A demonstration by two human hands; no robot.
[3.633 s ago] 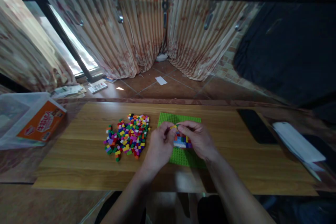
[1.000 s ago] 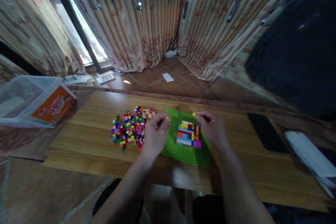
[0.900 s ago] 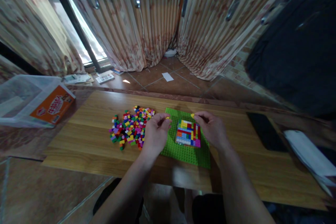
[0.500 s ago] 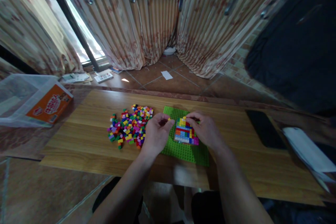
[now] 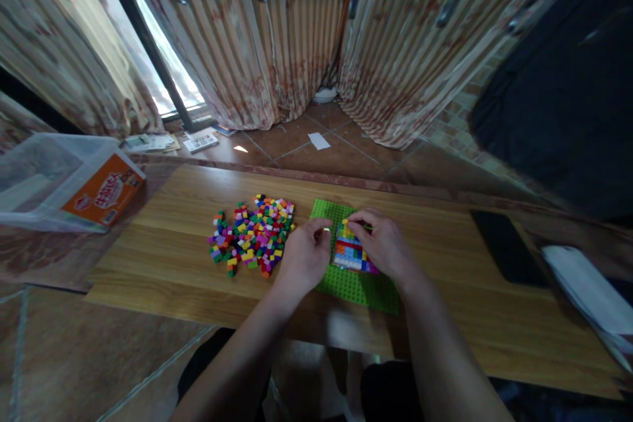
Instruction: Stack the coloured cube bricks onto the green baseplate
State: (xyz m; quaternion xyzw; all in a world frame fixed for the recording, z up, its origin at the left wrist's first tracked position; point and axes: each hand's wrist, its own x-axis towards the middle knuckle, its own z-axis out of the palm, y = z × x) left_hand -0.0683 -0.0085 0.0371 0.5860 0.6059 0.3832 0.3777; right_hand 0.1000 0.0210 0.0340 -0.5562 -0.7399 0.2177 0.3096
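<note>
A green baseplate [image 5: 363, 290] lies on the wooden table, bearing a flat build of multicoloured bricks [image 5: 352, 254] in rows. My right hand [image 5: 384, 242] reaches over its right side, thumb and forefinger pinched at a small yellow brick [image 5: 345, 221] at the build's far end. Left of the build, my left hand [image 5: 305, 254] hovers over the plate's edge. Its thumb and forefinger are closed on another small yellow brick [image 5: 327, 229], mostly hidden by the fingers. The right hand covers part of the build.
Loose coloured bricks [image 5: 257, 234] lie in a spread-out pile left of the plate. A clear plastic box [image 5: 59, 175] with an orange label stands beyond the table's left end. On the right are a black phone-like slab [image 5: 507, 247] and a white object [image 5: 586, 287].
The whole view has shifted slightly. My left hand has turned a little, its fingertips still closed around the yellow brick. My right fingers stay at the build's far end.
</note>
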